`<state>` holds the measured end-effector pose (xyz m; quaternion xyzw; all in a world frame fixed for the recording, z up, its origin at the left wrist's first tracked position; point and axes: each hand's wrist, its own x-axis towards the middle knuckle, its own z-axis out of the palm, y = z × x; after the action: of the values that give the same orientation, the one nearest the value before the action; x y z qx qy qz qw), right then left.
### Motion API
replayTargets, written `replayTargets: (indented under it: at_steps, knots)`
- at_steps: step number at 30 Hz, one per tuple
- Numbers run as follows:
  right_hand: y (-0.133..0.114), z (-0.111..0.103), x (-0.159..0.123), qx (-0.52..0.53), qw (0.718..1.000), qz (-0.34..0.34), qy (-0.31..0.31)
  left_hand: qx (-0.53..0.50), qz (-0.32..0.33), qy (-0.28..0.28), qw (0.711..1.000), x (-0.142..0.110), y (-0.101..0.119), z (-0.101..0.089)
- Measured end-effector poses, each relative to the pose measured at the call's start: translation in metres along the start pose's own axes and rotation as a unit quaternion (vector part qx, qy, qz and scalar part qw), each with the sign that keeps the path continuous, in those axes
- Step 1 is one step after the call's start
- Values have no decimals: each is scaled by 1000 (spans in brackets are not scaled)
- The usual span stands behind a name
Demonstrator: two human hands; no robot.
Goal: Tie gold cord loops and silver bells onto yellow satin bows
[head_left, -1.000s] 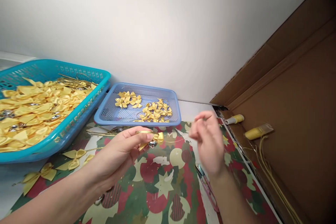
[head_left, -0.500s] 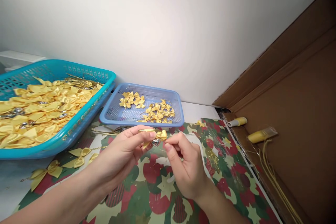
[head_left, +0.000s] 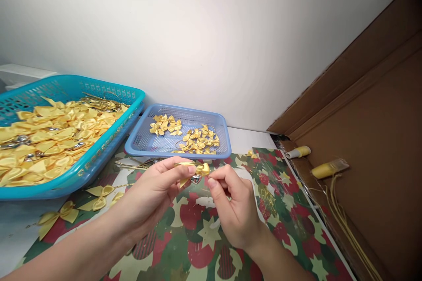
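A yellow ribbon bow (head_left: 201, 169) with a silver heart charm (head_left: 196, 179) hangs between my two hands over the patterned table. My left hand (head_left: 168, 180) pinches the bow's left side with thumb and fingers. At the bow's right edge, the thumb and forefinger of my right hand (head_left: 232, 206) are pressed together on what seems to be a ribbon tail; the fingertips cover most of it. Loose yellow bows (head_left: 99, 197) with gold cord lie left of my left forearm.
A large turquoise basket (head_left: 108, 134) heaped with yellow bows stands at the left. Behind my hands sits a smaller blue basket (head_left: 180, 155) with several bows. Cardboard (head_left: 369, 109) walls the right side, holding yellow-wrapped tubes (head_left: 329, 169) and gold cords (head_left: 346, 228).
Almost nothing differs. My right thumb and forefinger have shifted very slightly at the bow's right edge, while my left hand keeps its place.
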<state>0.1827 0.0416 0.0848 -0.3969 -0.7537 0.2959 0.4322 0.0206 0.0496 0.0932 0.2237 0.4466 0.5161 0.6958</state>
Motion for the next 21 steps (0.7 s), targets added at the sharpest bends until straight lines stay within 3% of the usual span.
replayTargets:
  at_steps: [13,21]
  knots:
    - [-2,-10,5,-19,999,-14,-35,18,-26,-5,999,-1,0,1]
    - [1,-10,6,11,999,18,-36,4,-20,-10,1000,-2,2,4]
